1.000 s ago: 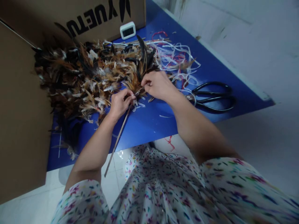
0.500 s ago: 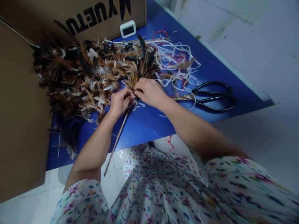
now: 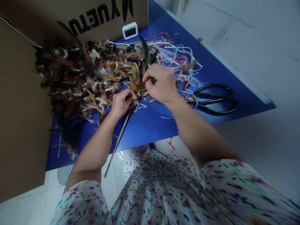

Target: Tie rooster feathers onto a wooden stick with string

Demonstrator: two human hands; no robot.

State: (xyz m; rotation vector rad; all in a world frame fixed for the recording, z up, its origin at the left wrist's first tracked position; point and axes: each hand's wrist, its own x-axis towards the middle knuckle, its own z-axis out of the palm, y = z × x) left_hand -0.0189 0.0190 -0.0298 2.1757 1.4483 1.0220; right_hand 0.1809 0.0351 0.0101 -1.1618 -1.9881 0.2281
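My left hand (image 3: 122, 101) pinches the upper end of a thin wooden stick (image 3: 117, 143), where feather quills meet it. The stick slants down past the table's front edge. Brown and black feathers (image 3: 134, 82) fan out just beyond my fingertips, apparently at the stick's top. Raised to the right of that spot is my right hand (image 3: 160, 82), its thumb and fingers curled together. Whatever they pinch, if anything, is too small to make out. Short bits of white string (image 3: 140, 107) lie on the blue table (image 3: 150, 128) by my left fingertips.
A big heap of feathers (image 3: 77, 78) covers the table's left side. Tangled white and red strings (image 3: 187, 56) lie at right, beside black-handled scissors (image 3: 215, 98). A white digital timer (image 3: 130, 30) stands before a cardboard box (image 3: 103, 25). Another cardboard panel (image 3: 21, 109) rises at left.
My right hand has come away from my left fingertips, moving up and to the right. My left hand keeps its pinch on the stick in nearly the same place.
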